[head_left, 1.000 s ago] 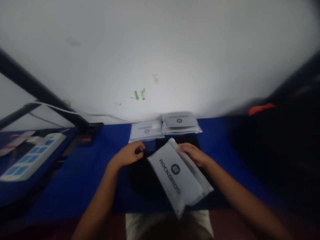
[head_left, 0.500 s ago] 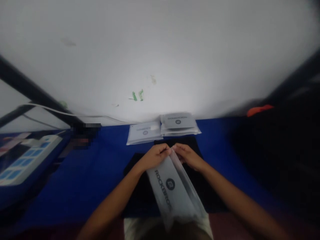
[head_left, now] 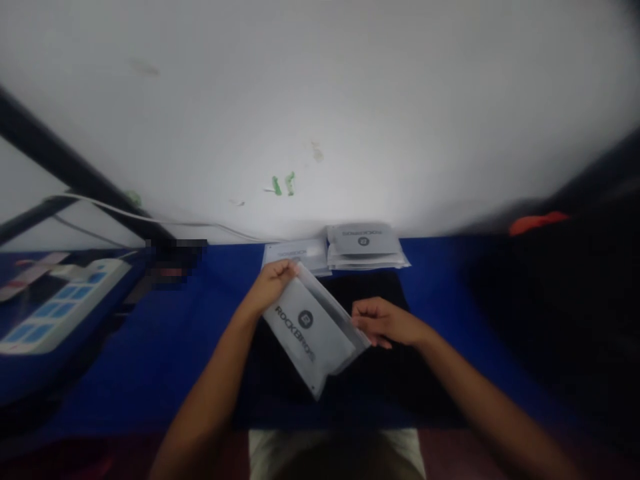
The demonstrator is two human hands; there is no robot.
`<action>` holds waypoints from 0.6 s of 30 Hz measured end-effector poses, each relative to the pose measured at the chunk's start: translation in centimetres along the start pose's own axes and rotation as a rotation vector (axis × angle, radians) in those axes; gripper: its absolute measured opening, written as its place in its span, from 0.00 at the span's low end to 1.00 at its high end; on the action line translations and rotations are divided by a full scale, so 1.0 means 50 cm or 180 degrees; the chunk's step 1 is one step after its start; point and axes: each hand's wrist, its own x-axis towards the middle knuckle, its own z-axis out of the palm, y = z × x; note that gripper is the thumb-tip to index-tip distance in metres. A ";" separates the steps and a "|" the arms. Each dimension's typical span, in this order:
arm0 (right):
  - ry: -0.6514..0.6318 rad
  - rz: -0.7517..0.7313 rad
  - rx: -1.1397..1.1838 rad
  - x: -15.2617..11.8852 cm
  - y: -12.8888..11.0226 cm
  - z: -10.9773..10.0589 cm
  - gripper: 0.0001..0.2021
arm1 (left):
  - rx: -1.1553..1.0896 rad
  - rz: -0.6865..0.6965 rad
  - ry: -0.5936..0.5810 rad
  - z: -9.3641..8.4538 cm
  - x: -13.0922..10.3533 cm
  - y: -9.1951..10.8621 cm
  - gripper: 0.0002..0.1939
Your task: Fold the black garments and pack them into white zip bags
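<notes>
A translucent pouch point(head_left: 300, 327) with ROCKBROS lettering and a round logo hangs tilted between my hands, above black cloth point(head_left: 395, 380). My left hand point(head_left: 277, 280) pinches its upper corner. At the pouch's right edge, the fingers of my right hand point(head_left: 375, 323) are closed on the rim near the other corner. Behind them a flat pouch point(head_left: 313, 252) lies on the blue table, partly hidden by my left hand and the held pouch. A stack of similar pouches point(head_left: 367, 245) sits just right of it.
On the left lies a white power strip point(head_left: 65, 307) with blue sockets. A white cable point(head_left: 200, 223) runs along the wall point(head_left: 400, 133). Dark material point(head_left: 565, 313) fills the right side, with an orange object point(head_left: 537, 222) above it. The blue table point(head_left: 165, 347) extends around the black cloth.
My left hand has moved left and up, and my right hand has slid down along the pouch's edge. The hands are now apart, and the pouch is lifted and turned more sideways.
</notes>
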 end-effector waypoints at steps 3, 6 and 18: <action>-0.0352 0.0172 -0.0103 -0.005 -0.002 -0.004 0.14 | -0.0131 -0.0106 -0.0024 -0.029 0.003 -0.002 0.20; -0.0235 0.0073 0.0024 0.000 -0.001 0.000 0.14 | -0.0114 -0.0062 -0.0057 -0.026 0.001 -0.001 0.21; 0.0424 -0.0608 0.0015 0.008 -0.006 0.006 0.13 | -0.0214 -0.0050 -0.0475 0.042 -0.009 -0.007 0.20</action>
